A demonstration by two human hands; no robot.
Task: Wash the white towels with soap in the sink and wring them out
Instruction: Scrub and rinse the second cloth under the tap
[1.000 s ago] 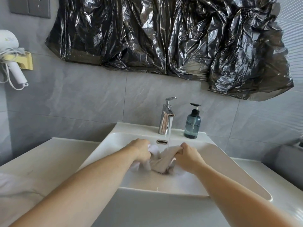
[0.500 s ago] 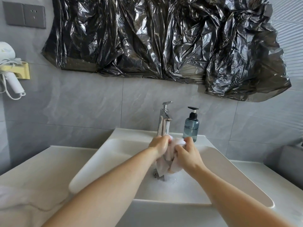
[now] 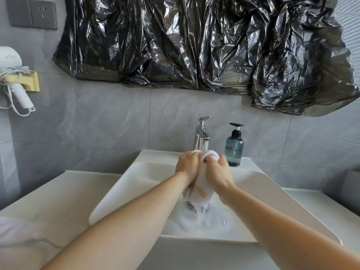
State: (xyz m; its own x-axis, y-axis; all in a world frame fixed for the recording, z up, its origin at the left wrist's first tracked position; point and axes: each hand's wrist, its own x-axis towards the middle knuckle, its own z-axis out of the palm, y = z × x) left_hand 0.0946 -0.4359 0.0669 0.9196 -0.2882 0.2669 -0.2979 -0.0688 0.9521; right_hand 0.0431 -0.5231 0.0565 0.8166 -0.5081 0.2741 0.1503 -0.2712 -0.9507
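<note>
Two hands: left hand (image 3: pixel 188 165) and right hand (image 3: pixel 218 173) side by side, touching, both gripping the towel (image 3: pixel 200 189).
Change: half a second ago, much the same grip under the tap (image 3: pixel 202 136); a second ago, lower in the sink (image 3: pixel 124 191), hands apart.
Towel: bunched between the fists, top bulging above the knuckles, tail hanging toward suds below.
Room: soap bottle (image 3: pixel 234 147) just right of tap; grey tiles; black plastic (image 3: pixel 194 45) on wall; hairdryer (image 3: pixel 13 78) far left.
</note>
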